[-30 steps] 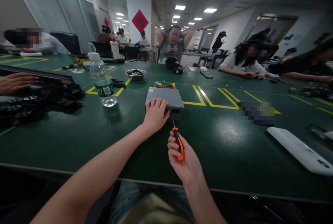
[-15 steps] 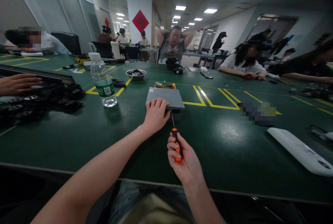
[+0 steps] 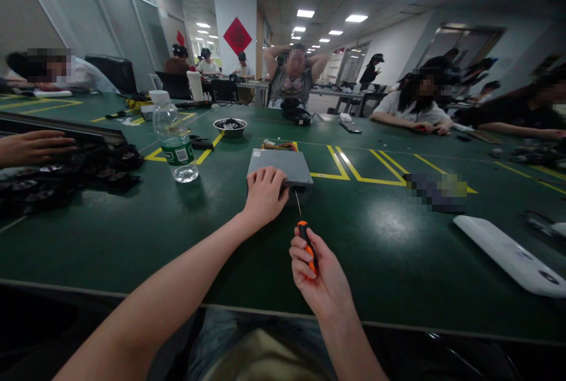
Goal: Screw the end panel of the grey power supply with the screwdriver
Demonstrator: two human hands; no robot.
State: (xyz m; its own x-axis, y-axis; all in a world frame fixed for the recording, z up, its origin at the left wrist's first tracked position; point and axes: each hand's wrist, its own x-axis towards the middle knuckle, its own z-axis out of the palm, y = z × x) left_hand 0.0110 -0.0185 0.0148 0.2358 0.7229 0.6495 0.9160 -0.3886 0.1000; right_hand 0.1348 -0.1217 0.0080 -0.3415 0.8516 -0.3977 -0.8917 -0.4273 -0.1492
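Observation:
A grey metal computer power supply (image 3: 292,163) lies flat on the green table in front of me, its bundle of coloured wires (image 3: 279,145) coming out at the far side. My left hand (image 3: 264,195) grips its near left part, fingers over the top and thumb against the front face. In my right hand (image 3: 326,281) is a screwdriver (image 3: 308,244) with an orange and black handle, fingers wrapped round it. Its thin shaft points up and away, the tip at the front face near the dark socket. Whether the tip touches a screw is too small to tell.
A water bottle (image 3: 177,151) stands left of the power supply, with a metal bowl (image 3: 230,127) of small parts behind. Another person's hand (image 3: 35,146) rests by dark fan parts (image 3: 101,177) at far left. A white device (image 3: 508,257) lies at right.
My right hand and the screwdriver have shifted slightly right, and the tip now sits further right along the front face. My left hand and the power supply have stayed put.

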